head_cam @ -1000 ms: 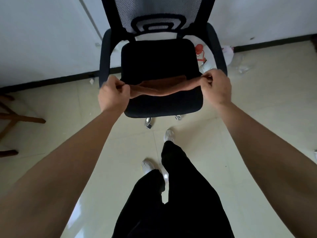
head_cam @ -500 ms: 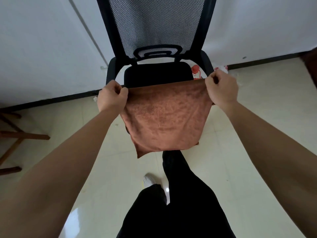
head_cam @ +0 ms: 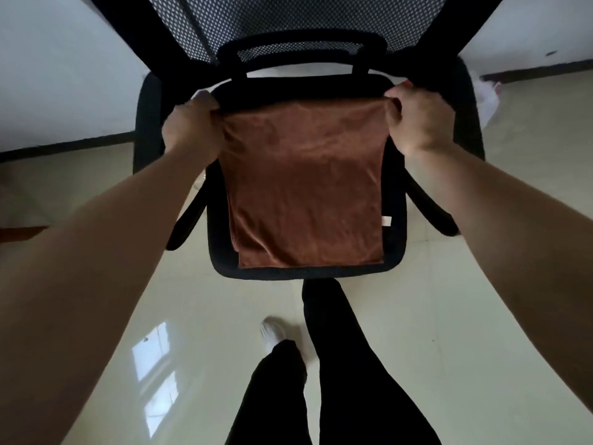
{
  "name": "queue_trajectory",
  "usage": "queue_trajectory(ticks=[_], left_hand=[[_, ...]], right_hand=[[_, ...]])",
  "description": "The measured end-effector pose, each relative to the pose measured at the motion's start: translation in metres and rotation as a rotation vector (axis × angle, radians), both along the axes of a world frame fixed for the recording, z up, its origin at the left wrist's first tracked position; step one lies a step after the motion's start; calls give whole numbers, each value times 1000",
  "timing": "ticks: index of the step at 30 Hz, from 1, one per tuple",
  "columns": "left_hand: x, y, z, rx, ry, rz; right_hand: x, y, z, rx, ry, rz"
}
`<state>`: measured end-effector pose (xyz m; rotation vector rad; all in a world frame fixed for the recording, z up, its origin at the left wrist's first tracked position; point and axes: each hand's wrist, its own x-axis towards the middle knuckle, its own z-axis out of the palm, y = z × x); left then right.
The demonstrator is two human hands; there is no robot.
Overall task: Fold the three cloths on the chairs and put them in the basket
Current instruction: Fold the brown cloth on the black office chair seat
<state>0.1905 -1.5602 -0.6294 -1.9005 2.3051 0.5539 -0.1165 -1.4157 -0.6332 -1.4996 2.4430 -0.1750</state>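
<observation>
A brown cloth (head_cam: 305, 191) lies spread flat over the seat of a black office chair (head_cam: 394, 252), its near edge close to the seat's front rim. A small pale label shows on its right edge. My left hand (head_cam: 189, 130) pinches the far left corner and my right hand (head_cam: 417, 120) pinches the far right corner, both at the back of the seat. The chair's mesh backrest (head_cam: 288, 24) rises just beyond my hands. No basket and no other cloth are in view.
The chair's two black armrests (head_cam: 147, 130) flank my hands. White walls with a dark skirting stand behind. A white bag (head_cam: 489, 97) lies on the floor at the right. A wooden piece (head_cam: 22, 232) shows at the left edge. My legs stand on glossy cream tiles.
The cloth was bunched between my hands, then held up hanging open; now it lies flat on the seat. I have come closer to the chair and my hands moved toward the backrest.
</observation>
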Motion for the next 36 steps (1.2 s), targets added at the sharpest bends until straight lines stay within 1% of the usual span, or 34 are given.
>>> queue_trajectory(ticks=[4,7,10,12,15,18,21,26,28,33,36], left_hand=[[-4,-13,-16,-18,28,60],[2,4,-25,39,68,17],[13,33,-32,52,35,-2],[24,59,-34,79,-24,-9],[46,99,-35,98,-78,-115],[69,140,-40,85,-112,-227],[86,175,-42,78,-170,-339],[108,204,-54,-34,-223,-470],[113,212,-61,-49,-230,-480],[118,222,-71,8,-152,-379],[116,226,-75,19,-169,-408]], right_hand=[[-11,-19,-19,7,-3,-20],[-9,-14,-27,42,-42,-4],[2,10,-27,74,-51,46],[12,35,-26,91,-48,79],[27,80,-25,156,16,153],[47,124,-26,221,58,174],[66,163,-29,242,104,198],[88,202,-41,286,131,229],[93,210,-46,289,134,234],[98,218,-52,304,146,226],[99,219,-57,346,155,200]])
